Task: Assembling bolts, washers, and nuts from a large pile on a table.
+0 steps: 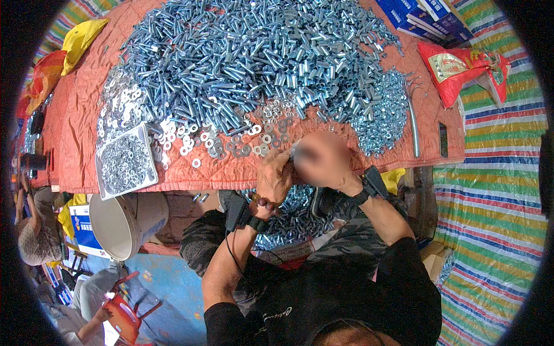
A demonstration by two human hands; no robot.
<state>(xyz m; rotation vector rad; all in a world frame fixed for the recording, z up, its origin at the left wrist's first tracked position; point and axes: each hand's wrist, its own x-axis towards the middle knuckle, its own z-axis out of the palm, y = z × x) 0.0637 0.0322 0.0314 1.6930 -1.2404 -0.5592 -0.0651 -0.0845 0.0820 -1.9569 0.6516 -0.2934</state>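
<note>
My left hand [273, 177] is at the front edge of the cloth-covered table [225, 177], its fingers pressed together. Whatever they hold, if anything, is too small to name. Close beside it is my right hand [328, 158]; a blur covers its fingers, so their grip does not show. Beyond my hands a large heap of metal sleeves and bolts [248, 57] spreads over the table. Loose flat washers [196, 163] lie in front of the heap, left of my hands. To the right of them sits a pile of small nuts [378, 124].
A white tray [151, 151] of small washers or rings stands at the left edge, above a white bucket [109, 228]. A metal rod [415, 130] and a red bag [456, 72] lie on the right. More metal parts [297, 228] are below the table edge. People sit at the left.
</note>
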